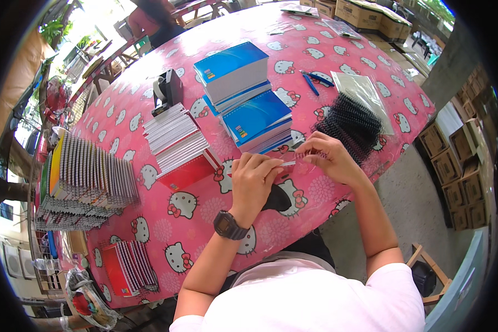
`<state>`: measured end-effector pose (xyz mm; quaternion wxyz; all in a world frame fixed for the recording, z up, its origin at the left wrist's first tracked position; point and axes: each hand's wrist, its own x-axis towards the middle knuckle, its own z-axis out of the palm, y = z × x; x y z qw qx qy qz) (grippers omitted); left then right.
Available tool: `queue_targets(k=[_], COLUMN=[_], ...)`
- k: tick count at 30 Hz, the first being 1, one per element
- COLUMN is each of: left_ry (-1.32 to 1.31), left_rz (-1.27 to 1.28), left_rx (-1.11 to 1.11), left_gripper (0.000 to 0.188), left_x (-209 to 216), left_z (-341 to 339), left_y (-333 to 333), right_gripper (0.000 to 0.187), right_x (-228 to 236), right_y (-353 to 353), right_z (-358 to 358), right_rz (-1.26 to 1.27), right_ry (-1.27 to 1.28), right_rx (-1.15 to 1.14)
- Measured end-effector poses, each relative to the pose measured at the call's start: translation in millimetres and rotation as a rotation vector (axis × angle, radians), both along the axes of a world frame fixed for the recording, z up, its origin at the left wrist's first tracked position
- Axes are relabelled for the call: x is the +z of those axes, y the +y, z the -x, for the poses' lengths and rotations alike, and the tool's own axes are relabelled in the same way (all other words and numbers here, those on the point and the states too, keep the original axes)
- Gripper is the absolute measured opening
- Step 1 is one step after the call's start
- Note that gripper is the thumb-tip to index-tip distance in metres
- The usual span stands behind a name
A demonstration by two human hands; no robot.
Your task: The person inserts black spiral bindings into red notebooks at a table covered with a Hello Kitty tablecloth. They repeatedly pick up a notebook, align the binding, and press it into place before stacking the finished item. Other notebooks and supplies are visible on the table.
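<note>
My left hand [253, 176], with a dark watch on its wrist, is closed on a thin notebook [287, 164] seen nearly edge-on, its white edge pointing right. My right hand [331, 157] pinches a thin dark spiral binding coil [303, 155] beside that edge. Whether the coil passes through the holes is too small to tell. A black object [278, 198] lies partly under my left hand. Just beyond my hands stand stacks of blue-covered notebooks [260, 117]. A pile of black spiral coils [348, 126] lies right of them, partly on a clear plastic sheet [365, 91].
Red-covered notebooks [185, 172] lie in a slanted row left of my hands. Spiral-bound notebooks [88, 177] are piled at the far left, more [131, 269] near the front edge. A black tape dispenser [167, 91] and a blue pen [310, 84] rest farther back.
</note>
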<state>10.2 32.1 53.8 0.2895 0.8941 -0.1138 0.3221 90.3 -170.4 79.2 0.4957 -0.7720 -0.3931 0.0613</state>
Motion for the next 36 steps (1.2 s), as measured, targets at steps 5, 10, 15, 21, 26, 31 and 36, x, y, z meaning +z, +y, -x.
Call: queue_targets(k=[5,10,15,21,26,31,36], left_ry=[0.023,0.079,0.115,0.097,0.107,0.149,0.091], left_rz=[0.022,-0.031,-0.046,-0.034,-0.057,-0.203,-0.174], left_rx=[-0.002,0.019,-0.022,-0.067,-0.111,-0.106,-0.143], left_gripper=[0.012,0.015,0.020,0.023,0.025,0.025,0.018], left_x=[-8.5,-7.0,-4.6,-7.2,-5.7,-10.3,-6.6], left_z=[-5.3,-12.0,-13.8,-13.8,-12.9,-10.9,-8.8], left_y=[2.8,4.4,0.4,-5.5,-11.4,-7.2,-9.8], right_gripper=[0.019,0.027,0.036,0.038,0.040,0.034,0.035], right_x=[-8.3,-12.6,-7.0,-2.6,-13.2,-4.1,-10.0], right_y=[1.1,0.6,3.0,6.0,2.3,1.6,-8.9], right_z=[-2.9,-5.5,-8.4,-5.4,-7.0,-4.4,-12.8], right_rz=[0.015,0.055,0.106,0.148,0.134,0.195,0.153], right_ry=[-0.057,0.163,0.033,0.101,0.168,0.267,0.153], right_rx=[0.094,0.068,0.059,0.090,0.137,0.155,0.044])
